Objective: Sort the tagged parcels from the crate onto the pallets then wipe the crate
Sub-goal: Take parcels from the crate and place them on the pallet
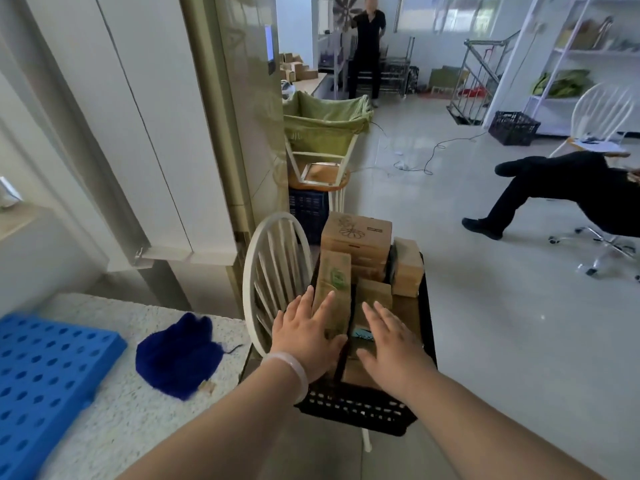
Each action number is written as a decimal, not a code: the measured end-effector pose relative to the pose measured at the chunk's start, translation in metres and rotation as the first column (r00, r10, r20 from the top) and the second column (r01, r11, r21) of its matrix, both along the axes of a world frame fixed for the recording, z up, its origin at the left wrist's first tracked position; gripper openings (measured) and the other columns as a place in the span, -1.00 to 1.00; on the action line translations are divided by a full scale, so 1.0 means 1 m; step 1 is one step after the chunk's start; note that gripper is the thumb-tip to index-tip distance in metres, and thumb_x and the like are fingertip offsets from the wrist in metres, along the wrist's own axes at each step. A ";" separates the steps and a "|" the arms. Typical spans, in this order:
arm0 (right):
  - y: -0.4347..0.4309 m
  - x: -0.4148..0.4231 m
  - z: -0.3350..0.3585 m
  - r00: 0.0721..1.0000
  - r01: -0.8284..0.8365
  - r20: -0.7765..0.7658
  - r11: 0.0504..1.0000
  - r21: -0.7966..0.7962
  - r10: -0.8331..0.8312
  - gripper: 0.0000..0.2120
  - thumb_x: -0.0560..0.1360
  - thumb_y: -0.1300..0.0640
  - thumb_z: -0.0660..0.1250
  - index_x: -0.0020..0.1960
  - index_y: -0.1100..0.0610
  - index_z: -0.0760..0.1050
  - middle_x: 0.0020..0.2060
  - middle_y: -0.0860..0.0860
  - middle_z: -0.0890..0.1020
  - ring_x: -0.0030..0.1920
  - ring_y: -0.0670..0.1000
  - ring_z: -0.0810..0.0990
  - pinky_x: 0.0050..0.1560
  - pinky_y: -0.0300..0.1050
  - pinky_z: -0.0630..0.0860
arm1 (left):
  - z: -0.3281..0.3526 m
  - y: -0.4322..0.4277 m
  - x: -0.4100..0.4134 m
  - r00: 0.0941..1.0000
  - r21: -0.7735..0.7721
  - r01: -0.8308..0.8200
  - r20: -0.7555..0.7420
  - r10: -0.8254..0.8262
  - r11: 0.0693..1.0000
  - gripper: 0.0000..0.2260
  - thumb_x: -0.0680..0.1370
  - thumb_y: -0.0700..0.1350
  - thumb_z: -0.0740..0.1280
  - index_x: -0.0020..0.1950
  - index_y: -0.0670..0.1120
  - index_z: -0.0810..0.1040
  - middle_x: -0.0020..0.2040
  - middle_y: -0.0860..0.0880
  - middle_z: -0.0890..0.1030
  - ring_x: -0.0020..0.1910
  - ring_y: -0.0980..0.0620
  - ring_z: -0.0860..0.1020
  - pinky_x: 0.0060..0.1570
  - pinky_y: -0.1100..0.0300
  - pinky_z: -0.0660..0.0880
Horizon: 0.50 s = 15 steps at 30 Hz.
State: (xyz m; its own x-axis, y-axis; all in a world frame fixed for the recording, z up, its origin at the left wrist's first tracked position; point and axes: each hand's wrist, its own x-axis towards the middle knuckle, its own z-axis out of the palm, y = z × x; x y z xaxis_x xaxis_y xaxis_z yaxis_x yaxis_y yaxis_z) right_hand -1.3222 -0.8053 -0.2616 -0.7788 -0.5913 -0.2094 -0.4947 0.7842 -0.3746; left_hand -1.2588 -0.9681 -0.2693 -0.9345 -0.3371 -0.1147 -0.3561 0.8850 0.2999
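A black plastic crate (356, 408) sits on a white chair (273, 268) and holds several brown cardboard parcels. The largest parcel (356, 237) stands at the far end, and a smaller one (408, 268) leans at the right. My left hand (306, 336) lies with straight fingers on a tall parcel with a green mark (334, 282). My right hand (391, 342) hovers open over a parcel with a teal tag (372, 294). A blue pallet (45, 379) lies on the speckled counter (138, 427) at the lower left, with a dark blue cloth (178, 355) beside it.
A green-lined basket (325, 126) on stacked stools stands behind the crate. A seated person's legs (540, 192) stretch in from the right. Another person (367, 46) stands at the back. A black crate (514, 128), white chair and shelves are at the right.
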 end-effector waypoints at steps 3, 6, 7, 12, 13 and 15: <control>-0.029 -0.022 -0.010 0.996 0.039 0.077 0.999 -0.015 -0.037 -0.26 0.62 -0.09 0.19 0.59 -0.10 -0.23 0.59 -0.10 -0.10 0.58 -0.01 -0.09 0.55 0.03 0.03 | -0.007 -0.023 -0.033 0.999 0.020 0.029 0.038 -0.029 0.999 -0.32 0.57 0.31 0.14 0.59 0.24 -0.13 0.63 0.00 -0.13 0.60 -0.08 -0.09 0.55 -0.13 -0.04; -0.048 -0.043 -0.017 0.974 0.129 0.201 0.987 -0.099 -0.108 -0.30 0.62 -0.03 0.20 0.59 -0.12 -0.16 0.58 -0.12 -0.01 0.56 -0.02 0.01 0.51 0.05 0.16 | -0.014 -0.035 -0.058 0.995 0.053 0.050 0.088 -0.054 0.997 -0.33 0.58 0.31 0.13 0.59 0.24 -0.13 0.63 -0.01 -0.15 0.60 -0.09 -0.09 0.55 -0.12 -0.04; -0.052 -0.050 -0.019 0.961 0.167 0.244 0.977 -0.130 -0.132 -0.31 0.62 -0.01 0.20 0.59 -0.14 -0.14 0.58 -0.12 0.02 0.56 -0.01 0.05 0.48 0.04 0.20 | -0.015 -0.038 -0.064 0.993 0.066 0.052 0.104 -0.059 0.996 -0.33 0.58 0.30 0.13 0.59 0.24 -0.14 0.63 -0.01 -0.15 0.60 -0.10 -0.09 0.55 -0.12 -0.03; -0.074 -0.075 -0.030 0.808 0.424 0.524 0.883 -0.201 -0.269 -0.40 0.64 -0.13 0.13 0.58 -0.19 -0.08 0.57 -0.04 0.10 0.54 0.07 0.14 0.49 0.10 0.19 | -0.027 -0.048 -0.087 0.976 0.147 0.045 0.206 -0.075 0.988 -0.35 0.60 0.30 0.10 0.59 0.23 -0.16 0.63 -0.06 -0.13 0.59 -0.14 -0.04 0.53 -0.11 0.05; -0.078 -0.078 -0.033 0.767 0.461 0.575 0.868 -0.184 -0.285 -0.40 0.63 -0.19 0.10 0.58 -0.19 -0.08 0.57 -0.02 0.11 0.54 0.09 0.15 0.49 0.13 0.18 | -0.029 -0.048 -0.090 0.969 0.182 0.038 0.233 -0.081 0.983 -0.34 0.61 0.29 0.11 0.59 0.23 -0.16 0.63 -0.06 -0.12 0.59 -0.15 -0.02 0.53 -0.10 0.07; -0.085 -0.079 -0.036 0.715 0.483 0.636 0.863 -0.150 -0.290 -0.38 0.61 -0.27 0.04 0.58 -0.19 -0.10 0.58 0.00 0.11 0.54 0.12 0.13 0.48 0.13 0.15 | -0.034 -0.049 -0.093 0.961 0.257 0.013 0.263 -0.083 0.966 -0.34 0.61 0.26 0.14 0.60 0.22 -0.15 0.63 -0.06 -0.11 0.59 -0.16 0.00 0.52 -0.09 0.11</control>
State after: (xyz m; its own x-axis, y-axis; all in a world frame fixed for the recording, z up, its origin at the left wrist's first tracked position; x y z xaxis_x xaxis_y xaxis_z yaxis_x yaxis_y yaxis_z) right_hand -1.4011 -0.8907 -0.2975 -0.7369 -0.3706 -0.5653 0.2146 0.6649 -0.7155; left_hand -1.3520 -1.0167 -0.3031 -0.8712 -0.2205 -0.4386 -0.4131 0.8119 0.4125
